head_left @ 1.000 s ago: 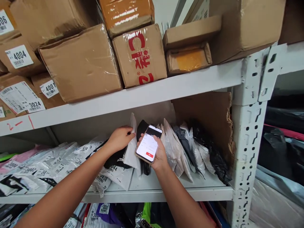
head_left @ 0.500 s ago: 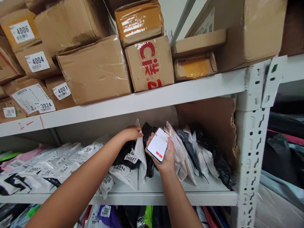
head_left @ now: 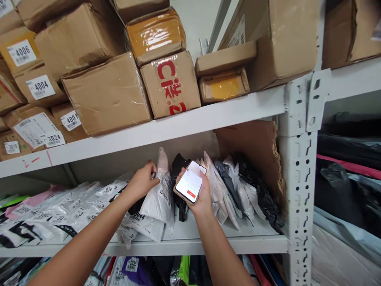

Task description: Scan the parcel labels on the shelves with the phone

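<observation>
My right hand [head_left: 198, 190] holds a smartphone [head_left: 191, 182] in a light case, its lit white screen with a red button facing up. To the left, my left hand [head_left: 143, 182] has its fingers closed at the upper left edge of a white plastic mailer bag [head_left: 160, 198]; the fingertips are partly hidden. That bag stands tilted on the shelf, dark print on its side. Below my left hand lies a white parcel labelled 3044 [head_left: 145, 226]. A black bag [head_left: 179, 165] stands behind the phone. Pale and black mailer bags [head_left: 218, 186] lean together to its right.
Cardboard boxes [head_left: 107, 95] fill the shelf above, behind its white front beam [head_left: 178, 115]. Labelled white packets [head_left: 80, 210] lie in rows at the left. A cardboard sheet [head_left: 253, 147] and a slotted white post [head_left: 299, 190] bound the right end. More bags lie below.
My left hand has shifted left and slightly down along the white mailer bag, whose printed side now faces me. The phone stays in my right hand. The view has turned slightly right.
</observation>
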